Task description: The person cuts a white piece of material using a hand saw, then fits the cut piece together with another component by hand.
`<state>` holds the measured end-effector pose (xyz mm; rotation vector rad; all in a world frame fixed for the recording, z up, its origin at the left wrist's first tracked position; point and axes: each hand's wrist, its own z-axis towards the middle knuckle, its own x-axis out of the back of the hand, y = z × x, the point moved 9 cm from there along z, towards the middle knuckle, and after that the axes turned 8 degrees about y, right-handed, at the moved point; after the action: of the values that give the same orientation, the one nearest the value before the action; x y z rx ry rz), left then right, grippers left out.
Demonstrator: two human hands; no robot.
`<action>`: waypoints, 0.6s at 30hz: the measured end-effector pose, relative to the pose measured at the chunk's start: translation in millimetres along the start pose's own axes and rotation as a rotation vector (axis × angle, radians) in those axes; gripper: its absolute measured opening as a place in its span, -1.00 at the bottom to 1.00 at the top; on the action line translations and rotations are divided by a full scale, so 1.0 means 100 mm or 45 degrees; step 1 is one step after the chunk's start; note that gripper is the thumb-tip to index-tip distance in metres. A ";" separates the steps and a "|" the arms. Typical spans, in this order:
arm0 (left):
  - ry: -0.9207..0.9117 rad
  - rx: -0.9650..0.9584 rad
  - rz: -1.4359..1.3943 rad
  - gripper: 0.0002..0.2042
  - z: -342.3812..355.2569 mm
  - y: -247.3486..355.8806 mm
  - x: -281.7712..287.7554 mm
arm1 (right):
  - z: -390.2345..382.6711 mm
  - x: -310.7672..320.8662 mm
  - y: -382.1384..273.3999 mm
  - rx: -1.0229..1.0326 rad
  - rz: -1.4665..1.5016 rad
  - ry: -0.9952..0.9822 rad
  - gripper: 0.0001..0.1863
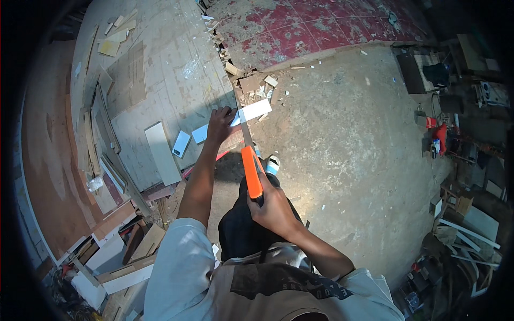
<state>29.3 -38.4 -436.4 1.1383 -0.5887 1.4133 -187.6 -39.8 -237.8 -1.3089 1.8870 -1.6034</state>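
Observation:
My right hand (273,206) is closed around the orange and black handle of a handsaw (252,172). Its thin blade points away from me and crosses a narrow white board (256,111). That board lies at the edge of the worktable (176,80), its right end sticking out past the edge. With curled fingers my left hand (220,124) holds the board down, just left of the blade. How deep the blade sits in the board cannot be made out. Near my left forearm a pale blue phone (181,144) rests on the table, beside a wider white board (162,155).
Wood offcuts (267,88) litter the floor beyond the blade. My shoe (272,165) stands below the table edge. Stacked boards and scraps (123,257) crowd the lower left. Along the right side are tools and wood pieces (471,224). Red tiles (321,27) cover the far floor.

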 end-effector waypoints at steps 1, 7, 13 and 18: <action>0.003 -0.013 -0.045 -0.43 0.00 -0.01 0.02 | 0.01 0.02 0.04 -0.053 0.017 0.008 -0.47; 0.003 0.041 -0.058 -0.45 0.05 0.03 0.04 | 0.17 0.24 -0.12 -0.118 0.118 0.033 -0.64; 0.011 0.044 -0.088 -0.52 0.02 0.04 0.07 | 0.12 0.30 -0.56 -0.107 0.101 -0.166 -0.66; 0.061 -0.004 -0.112 -0.56 0.07 0.05 0.12 | 0.84 0.03 -0.03 -0.034 -0.012 0.017 -0.64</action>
<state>28.3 -40.0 -422.1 1.1114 -0.5008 1.3598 -125.1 -92.0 -260.2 -1.3229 1.9197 -1.6002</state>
